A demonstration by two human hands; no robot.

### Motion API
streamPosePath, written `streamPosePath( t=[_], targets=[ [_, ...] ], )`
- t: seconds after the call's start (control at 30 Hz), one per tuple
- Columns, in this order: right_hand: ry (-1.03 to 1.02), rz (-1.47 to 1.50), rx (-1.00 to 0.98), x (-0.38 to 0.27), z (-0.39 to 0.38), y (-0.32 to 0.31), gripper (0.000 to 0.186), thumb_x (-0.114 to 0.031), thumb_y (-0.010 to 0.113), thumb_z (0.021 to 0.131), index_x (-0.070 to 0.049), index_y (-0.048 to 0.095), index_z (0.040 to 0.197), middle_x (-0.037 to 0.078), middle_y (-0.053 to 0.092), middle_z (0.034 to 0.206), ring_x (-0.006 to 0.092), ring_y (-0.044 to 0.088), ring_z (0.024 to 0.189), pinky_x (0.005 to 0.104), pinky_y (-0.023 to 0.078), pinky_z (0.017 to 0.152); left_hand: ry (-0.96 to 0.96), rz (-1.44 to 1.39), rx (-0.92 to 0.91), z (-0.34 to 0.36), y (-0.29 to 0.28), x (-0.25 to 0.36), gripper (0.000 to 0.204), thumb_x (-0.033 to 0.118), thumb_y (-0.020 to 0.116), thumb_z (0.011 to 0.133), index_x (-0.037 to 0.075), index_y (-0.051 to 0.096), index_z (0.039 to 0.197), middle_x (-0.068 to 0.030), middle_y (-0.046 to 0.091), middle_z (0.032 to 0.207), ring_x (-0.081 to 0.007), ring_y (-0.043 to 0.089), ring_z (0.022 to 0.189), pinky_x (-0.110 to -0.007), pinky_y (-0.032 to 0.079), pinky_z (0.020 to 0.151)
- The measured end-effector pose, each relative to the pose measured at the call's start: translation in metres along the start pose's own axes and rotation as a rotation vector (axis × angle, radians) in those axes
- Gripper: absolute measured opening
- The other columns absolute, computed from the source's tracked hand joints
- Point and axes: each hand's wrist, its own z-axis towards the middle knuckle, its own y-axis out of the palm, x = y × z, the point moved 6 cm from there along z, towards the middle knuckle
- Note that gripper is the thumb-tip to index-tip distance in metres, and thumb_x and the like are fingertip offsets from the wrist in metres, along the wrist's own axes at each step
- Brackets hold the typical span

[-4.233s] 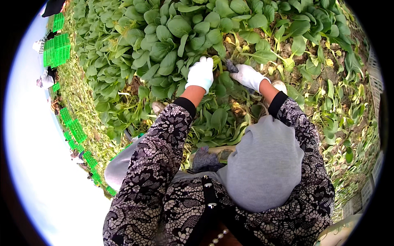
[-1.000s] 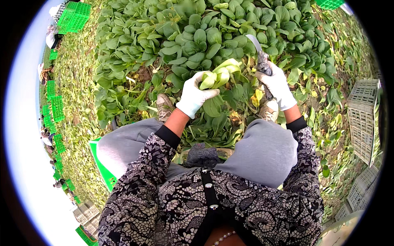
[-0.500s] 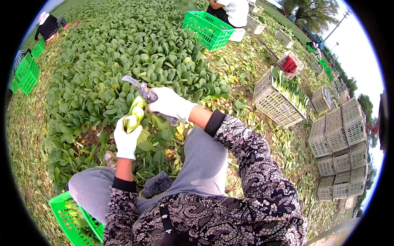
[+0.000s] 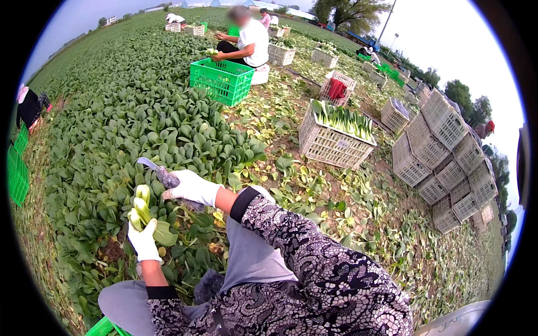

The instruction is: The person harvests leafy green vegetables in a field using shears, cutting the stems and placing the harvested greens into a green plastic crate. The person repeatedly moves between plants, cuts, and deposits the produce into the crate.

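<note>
My left hand (image 4: 144, 242), in a white glove, is closed around bok choy (image 4: 141, 208) with pale green stem bases pointing up and leaves hanging below. Close beside it on the right, my gloved right hand (image 4: 195, 188) grips a knife (image 4: 147, 163) with a short curved blade. Dark, purplish wrapping covers the knife's handle (image 4: 166, 177), and the blade points up and left, away from the bok choy. Both hands are above the edge of the standing green crop (image 4: 134, 123), in front of my bent knees.
Right of the crop stands a beige crate (image 4: 336, 147) full of leafy greens. Stacked crates (image 4: 443, 168) rise at the far right. A person in white (image 4: 255, 45) sits behind a green crate (image 4: 221, 84). Another green crate (image 4: 102, 327) is by my left knee. Cut leaves litter the ground.
My view has swung up and to the right, so more of the field and crates shows. Both hands keep hold of the bok choy and the knife.
</note>
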Motion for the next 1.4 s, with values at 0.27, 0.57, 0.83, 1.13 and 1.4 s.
streamPosePath(
  t=[0.27, 0.57, 0.83, 1.13, 1.4],
  targets=[
    [0.071, 0.634, -0.171, -0.003, -0.004, 0.039, 0.03, -0.017, 0.075, 0.092, -0.003, 0.066, 0.117, 0.0, 0.066, 0.091, 0.0084, 0.058, 0.07, 0.0255, 0.049, 0.061, -0.281, -0.347, -0.162, -0.018, 0.028, -0.035, 0.059, -0.008, 0.068, 0.083, 0.0, 0.051, 0.139, -0.0089, 0.063, 0.118, -0.0214, 0.064, 0.101, -0.035, 0.053, 0.092],
    [-0.025, 0.253, -0.24, 0.008, -0.013, 0.052, 0.061, -0.024, 0.089, 0.071, -0.001, 0.063, 0.121, 0.008, 0.072, 0.101, 0.0178, 0.066, 0.087, 0.0332, 0.055, 0.081, -0.49, 0.035, -0.449, -0.026, 0.006, -0.066, 0.046, 0.014, 0.073, 0.092, 0.003, 0.055, 0.133, -0.0077, 0.065, 0.113, -0.0185, 0.065, 0.09, -0.03, 0.055, 0.08],
    [0.024, 0.32, -0.328, -0.002, -0.015, 0.053, 0.048, -0.021, 0.088, 0.073, 0.001, 0.068, 0.111, 0.008, 0.073, 0.101, 0.0172, 0.066, 0.09, 0.0322, 0.053, 0.085, -0.012, 0.106, -0.241, -0.034, 0.023, -0.03, 0.057, -0.002, 0.08, 0.081, 0.0, 0.053, 0.132, -0.0079, 0.064, 0.12, -0.0171, 0.065, 0.103, -0.033, 0.054, 0.092],
    [0.181, 0.358, -0.32, -0.004, 0.01, 0.1, 0.043, -0.026, 0.078, 0.09, -0.003, 0.064, 0.123, -0.002, 0.063, 0.089, 0.007, 0.056, 0.07, 0.0251, 0.047, 0.062, 0.163, 0.03, 0.232, -0.081, -0.117, 0.153, 0.045, 0.013, 0.087, 0.078, 0.001, 0.066, 0.117, -0.0049, 0.071, 0.105, -0.0143, 0.066, 0.091, -0.032, 0.055, 0.085],
    [0.137, 0.092, -0.606, 0.022, -0.023, 0.154, 0.034, -0.019, 0.072, 0.089, 0.0, 0.064, 0.116, -0.002, 0.061, 0.089, 0.009, 0.054, 0.071, 0.0239, 0.045, 0.068, -0.022, 0.513, 1.017, -0.393, -0.404, 0.244, 0.044, 0.024, 0.086, 0.081, 0.001, 0.071, 0.116, -0.006, 0.074, 0.104, -0.0156, 0.068, 0.092, -0.032, 0.054, 0.086]
  ],
)
